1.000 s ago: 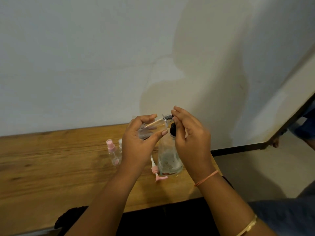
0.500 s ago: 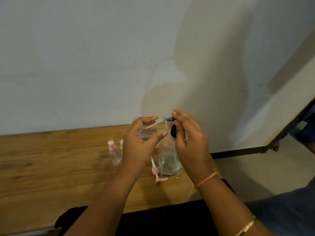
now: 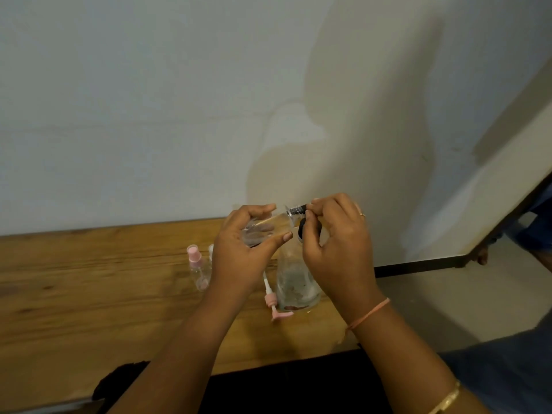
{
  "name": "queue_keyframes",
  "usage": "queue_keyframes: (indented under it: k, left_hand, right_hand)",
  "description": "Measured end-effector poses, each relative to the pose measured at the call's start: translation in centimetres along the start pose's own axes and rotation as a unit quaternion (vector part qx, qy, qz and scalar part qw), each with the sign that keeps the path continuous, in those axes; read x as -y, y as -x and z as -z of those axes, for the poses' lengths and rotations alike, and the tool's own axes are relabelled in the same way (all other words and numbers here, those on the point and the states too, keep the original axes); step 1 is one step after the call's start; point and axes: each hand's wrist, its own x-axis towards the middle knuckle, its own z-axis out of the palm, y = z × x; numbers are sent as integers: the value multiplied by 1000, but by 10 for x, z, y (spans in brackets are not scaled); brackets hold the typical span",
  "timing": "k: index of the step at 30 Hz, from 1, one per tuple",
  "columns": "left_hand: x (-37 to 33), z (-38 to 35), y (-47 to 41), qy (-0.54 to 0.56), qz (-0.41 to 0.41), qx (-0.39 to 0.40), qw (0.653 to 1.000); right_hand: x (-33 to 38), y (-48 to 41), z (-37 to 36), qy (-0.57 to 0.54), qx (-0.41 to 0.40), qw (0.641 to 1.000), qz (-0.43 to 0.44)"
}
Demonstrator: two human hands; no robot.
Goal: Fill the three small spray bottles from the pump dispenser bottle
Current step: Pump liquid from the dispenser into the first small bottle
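From my feed I see the left hand raised above the long wooden table, its fingers and thumb curled round a small clear plastic spray bottle that lies tilted almost flat, neck pointing right and a little up. The right hand meets it there: thumb and forefinger pinch the dark end of the silver-and-black screw top on that neck, the other fingers loosely bent behind them. I cannot tell whether the top is seated on the neck or loose. Just below the two hands a large clear dispenser bottle stands upright on the table near its right end, its black mouth close under the small bottle's neck, a shallow layer of liquid at its bottom. A pink pump head with its white tube lies flat on the wood, touching or just beside the big bottle's left side. Left of my view of the left wrist a second small clear spray bottle with a pink cap stands upright, and a third small bottle is mostly hidden behind the hand. A pink thread band circles the right wrist, a gold bangle sits further up the arm, and a white wall runs behind the table
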Motion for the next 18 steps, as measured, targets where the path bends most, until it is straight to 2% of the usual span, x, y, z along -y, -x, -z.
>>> queue_keyframes:
  k: [18]
  left_hand:
    - [-6,-1,1,13,-9,-10,1000]
  right_hand:
    - [6,-4,1,22,-16,999,26]
